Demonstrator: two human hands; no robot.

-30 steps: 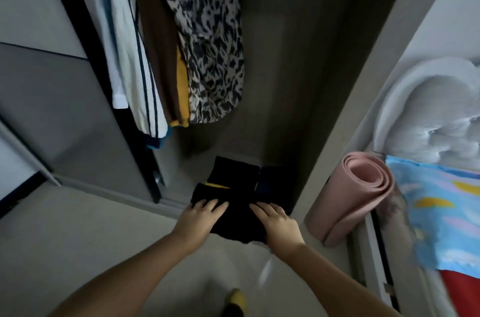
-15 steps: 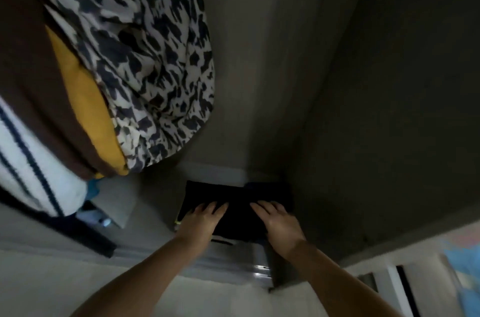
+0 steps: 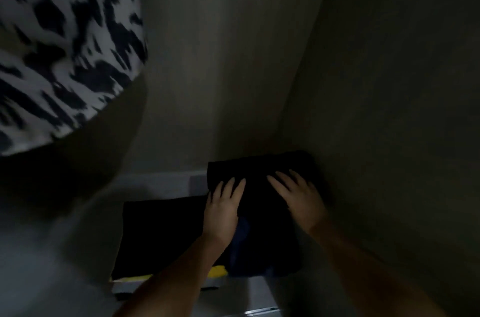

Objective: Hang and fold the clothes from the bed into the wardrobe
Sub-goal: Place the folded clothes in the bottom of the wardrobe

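A folded black garment [image 3: 255, 168] lies in the back right corner of the wardrobe floor [image 3: 155, 183], on top of a dark blue folded piece [image 3: 241, 251]. My left hand [image 3: 223, 209] rests flat on its left part, fingers straight. My right hand [image 3: 298, 197] presses flat on its right part, fingers spread. To the left lies another black folded stack [image 3: 161, 233] with a yellow edge [image 3: 217, 271] showing beneath it.
A black-and-white spotted garment [image 3: 65, 51] hangs at upper left, close to my head. The wardrobe's back wall [image 3: 220, 57] and right side wall [image 3: 389, 109] close in the dim corner. A metal door track [image 3: 262, 312] runs along the front edge.
My head has moved deeper into the wardrobe. Both hands have pushed the black folded garment further back and right into the corner, onto the dark blue piece.
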